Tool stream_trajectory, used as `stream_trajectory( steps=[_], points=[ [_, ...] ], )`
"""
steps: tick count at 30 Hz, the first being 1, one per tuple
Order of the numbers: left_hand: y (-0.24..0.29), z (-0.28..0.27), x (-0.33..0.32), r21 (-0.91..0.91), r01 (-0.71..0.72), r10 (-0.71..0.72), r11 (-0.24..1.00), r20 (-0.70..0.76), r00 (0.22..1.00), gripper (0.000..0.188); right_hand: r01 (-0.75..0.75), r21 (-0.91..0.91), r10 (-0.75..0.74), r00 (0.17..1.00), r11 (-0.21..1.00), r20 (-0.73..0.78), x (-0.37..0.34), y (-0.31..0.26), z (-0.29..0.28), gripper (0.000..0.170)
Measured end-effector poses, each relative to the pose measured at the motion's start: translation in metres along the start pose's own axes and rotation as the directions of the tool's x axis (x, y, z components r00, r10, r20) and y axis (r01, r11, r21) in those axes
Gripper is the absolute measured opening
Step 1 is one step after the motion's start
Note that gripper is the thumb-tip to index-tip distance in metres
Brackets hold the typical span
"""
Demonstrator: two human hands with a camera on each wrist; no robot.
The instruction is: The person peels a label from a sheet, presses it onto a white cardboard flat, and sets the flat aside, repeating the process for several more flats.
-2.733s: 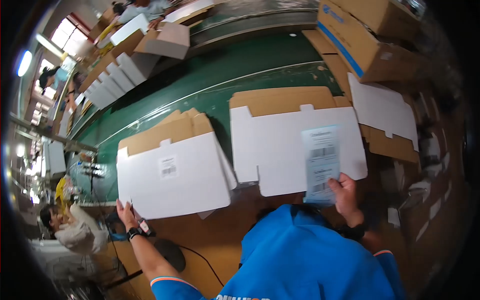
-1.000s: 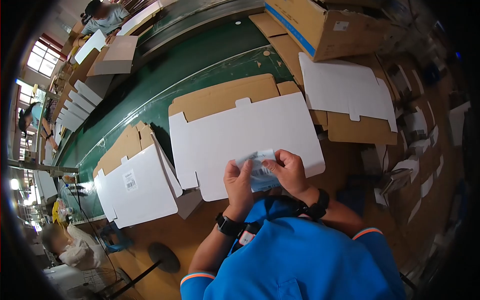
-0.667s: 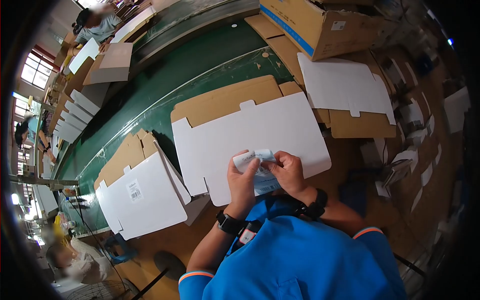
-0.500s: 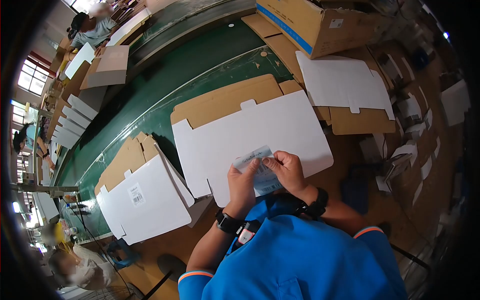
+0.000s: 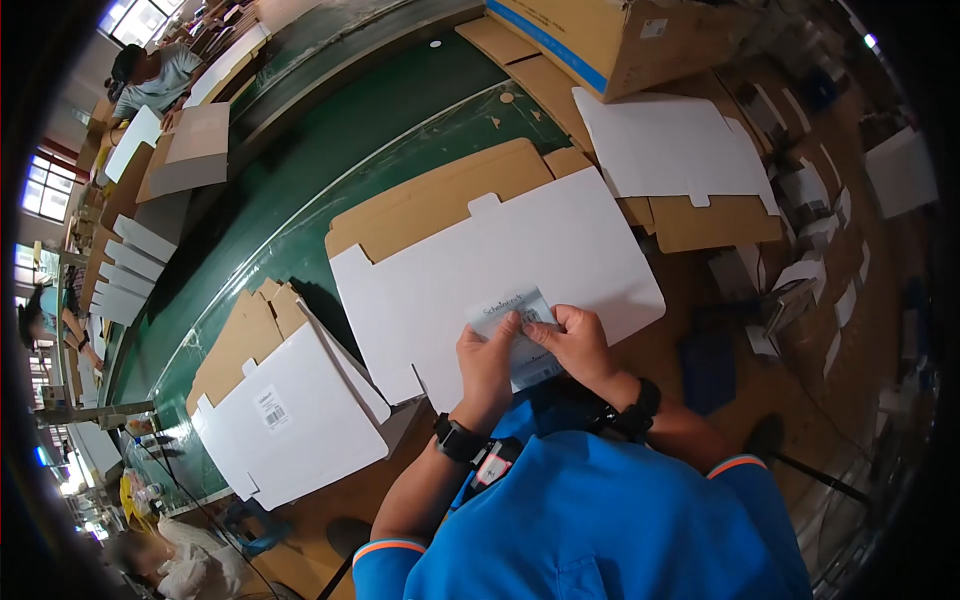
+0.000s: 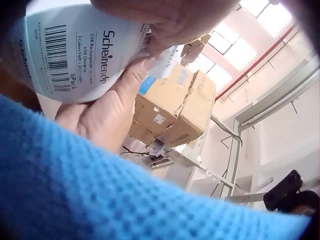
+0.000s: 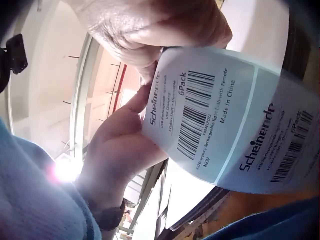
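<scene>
In the head view a strip of pale blue barcode labels (image 5: 517, 305) is held up between both hands, in front of the large flat white carton (image 5: 450, 270). My left hand (image 5: 487, 365) pinches the strip's left side, thumb on its printed face. The right hand (image 5: 582, 350) pinches it from the right, with the two thumbs close together. In the right wrist view the strip (image 7: 200, 115) curves away from the fingers, showing two printed labels with a line between them. To the left lies another flat white carton (image 5: 325, 415) with a barcode label (image 5: 271, 406) stuck on it.
Both cartons lie on a green bench (image 5: 285, 230). To the right are a white-and-brown flat carton (image 5: 670, 150) and a big brown box (image 5: 600, 40). White partitions (image 5: 130, 260) and a person (image 5: 155, 80) are at the far left. Several cartons stand on the right.
My left hand has left the labelled carton and come to the label strip, which the right hand held alone at first. Lately the strip has unfolded upright between the thumbs.
</scene>
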State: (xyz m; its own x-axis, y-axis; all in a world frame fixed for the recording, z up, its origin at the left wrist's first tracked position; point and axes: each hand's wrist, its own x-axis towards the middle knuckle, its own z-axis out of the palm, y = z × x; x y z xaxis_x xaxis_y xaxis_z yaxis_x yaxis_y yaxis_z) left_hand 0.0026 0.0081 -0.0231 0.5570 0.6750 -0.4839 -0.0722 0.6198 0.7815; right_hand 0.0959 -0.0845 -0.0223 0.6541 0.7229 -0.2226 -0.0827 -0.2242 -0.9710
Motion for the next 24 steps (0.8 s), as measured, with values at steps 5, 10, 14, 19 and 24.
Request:
stream_trajectory(
  steps=[5, 10, 14, 19, 24],
  points=[
    [-0.004, 0.004, 0.005, -0.012, -0.024, 0.024, 1.000, -0.063, 0.998, 0.023, -0.047, 0.030, 0.047, 0.999, 0.998, 0.020, -0.003, 0.008, -0.006, 0.019],
    [-0.016, 0.004, 0.007, 0.078, -0.085, 0.086, 0.993, -0.010, 0.996, 0.024, -0.041, 0.044, 0.041, 0.999, 0.998, 0.013, -0.003, 0.011, -0.012, 0.018],
    [-0.014, 0.006, 0.011, 0.020, -0.026, 0.027, 0.999, -0.023, 0.999, 0.025, -0.075, 0.069, 0.072, 0.997, 0.995, 0.040, -0.002, 0.025, -0.018, 0.018],
    [-0.014, 0.005, 0.019, -0.071, 0.035, -0.035, 0.997, 0.001, 0.999, 0.027, -0.073, 0.048, 0.074, 0.997, 0.996, -0.013, -0.002, 0.026, -0.022, 0.019],
    [-0.010, 0.006, 0.023, -0.010, 0.018, -0.019, 1.000, -0.056, 0.998, 0.022, -0.061, -0.025, 0.060, 0.998, 0.998, -0.036, -0.004, 0.016, -0.019, 0.016]
  ],
)
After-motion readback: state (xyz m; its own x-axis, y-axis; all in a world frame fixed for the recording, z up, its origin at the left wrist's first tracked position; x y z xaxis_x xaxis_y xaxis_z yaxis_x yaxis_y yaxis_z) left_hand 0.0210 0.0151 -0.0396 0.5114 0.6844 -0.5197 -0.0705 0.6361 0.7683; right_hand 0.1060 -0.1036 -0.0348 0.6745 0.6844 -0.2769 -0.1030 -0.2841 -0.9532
